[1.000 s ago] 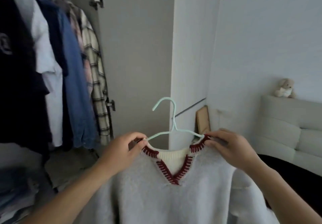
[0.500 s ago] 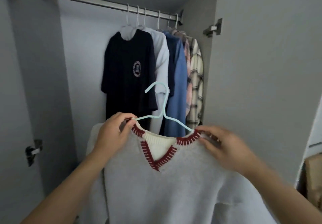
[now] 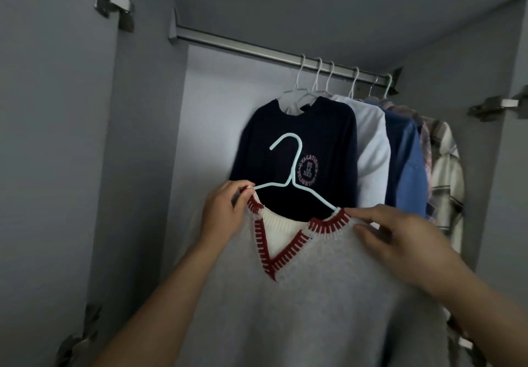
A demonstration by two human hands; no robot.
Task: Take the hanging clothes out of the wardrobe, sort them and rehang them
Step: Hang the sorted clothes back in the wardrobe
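Sweater raised nearer the rail, collar pinched in both hands' grip.

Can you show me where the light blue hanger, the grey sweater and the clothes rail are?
light blue hanger (image 3: pixel 294 166): head view, its upright stem.
grey sweater (image 3: pixel 314 309): head view, chest.
clothes rail (image 3: pixel 243 46): head view, bare left stretch.

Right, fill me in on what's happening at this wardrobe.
A person holds a grey sweater on a pale hanger up in front of the open wardrobe. The left hand and right hand each pinch a shoulder by the collar. The hook is not yet on the rail, where other clothes hang.
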